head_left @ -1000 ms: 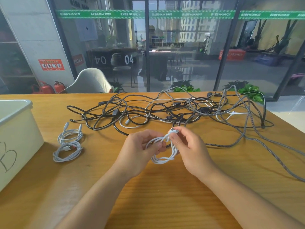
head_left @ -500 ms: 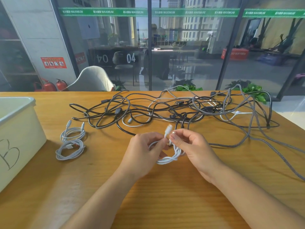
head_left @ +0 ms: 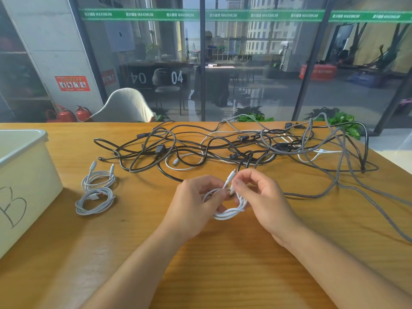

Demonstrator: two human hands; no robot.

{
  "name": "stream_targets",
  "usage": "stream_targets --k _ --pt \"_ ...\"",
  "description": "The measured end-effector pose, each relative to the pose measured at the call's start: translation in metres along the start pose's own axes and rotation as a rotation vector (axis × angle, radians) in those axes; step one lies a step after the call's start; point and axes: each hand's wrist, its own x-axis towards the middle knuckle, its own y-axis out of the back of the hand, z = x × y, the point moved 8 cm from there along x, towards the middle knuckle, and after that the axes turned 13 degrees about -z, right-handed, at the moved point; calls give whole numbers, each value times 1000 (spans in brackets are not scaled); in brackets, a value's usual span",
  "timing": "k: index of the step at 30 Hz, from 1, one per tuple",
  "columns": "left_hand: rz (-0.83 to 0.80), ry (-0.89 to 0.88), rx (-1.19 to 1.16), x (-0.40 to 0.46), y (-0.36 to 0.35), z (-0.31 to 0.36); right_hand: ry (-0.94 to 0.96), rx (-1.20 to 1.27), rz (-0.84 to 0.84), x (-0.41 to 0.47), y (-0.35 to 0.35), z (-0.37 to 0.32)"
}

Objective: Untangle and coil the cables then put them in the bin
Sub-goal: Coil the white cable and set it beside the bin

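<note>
A small white cable coil (head_left: 230,211) hangs between both hands above the wooden table (head_left: 223,264). My left hand (head_left: 196,204) grips the coil's left side. My right hand (head_left: 263,204) pinches the cable's free end near its white plug, which points up. Two finished white coils (head_left: 95,192) lie on the table to the left. A tangle of black, white and braided grey cables (head_left: 256,150) spreads across the far half of the table. The white bin (head_left: 24,175), marked with a B, stands at the left edge.
A braided grey cable (head_left: 379,210) trails from the tangle toward the table's right edge. Beyond the table's far edge stand a white chair (head_left: 124,107), green plants and a glass wall.
My right hand has drawn the cable's plug end upward from the coil, so the plug now stands above my fingers. The coil and my left hand stay in much the same place.
</note>
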Motion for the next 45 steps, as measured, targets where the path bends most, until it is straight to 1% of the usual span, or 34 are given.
stream_targets --k 5,11,13,15,18,23,25,27,30,33,35,39,41,45 --pt "-2 -23 47 2 -3 5 -34 93 83 -1 5 4" --pt "41 -11 95 3 2 9 87 -80 246 -5 18 -10" --pt "55 -1 91 2 3 6 84 -70 261 -5 20 -11" --pt "74 10 93 0 5 3 21 0 231 -3 23 -5" --pt "77 36 34 -2 7 -3 -57 63 178 -1 30 3" --pt "102 38 -33 -1 7 -1 -75 52 124 1 28 4" --pt "111 32 -63 -2 7 -1 -77 19 91 1 22 3" --pt "126 23 -93 -3 9 -1 -95 -67 80 0 20 3" --pt "159 1 -147 -3 11 0 -171 -148 44 0 17 8" --pt "197 -5 -285 -4 14 -2 -225 -16 -65 -1 5 13" --pt "201 8 -345 -4 14 -4 -178 33 -107 0 0 9" --pt "155 25 -356 -1 12 -9 -55 24 8 1 10 0" --pt "123 20 -314 1 10 -10 -47 38 54 1 18 1" --pt "52 -16 -279 4 4 -10 -48 70 83 3 26 4"
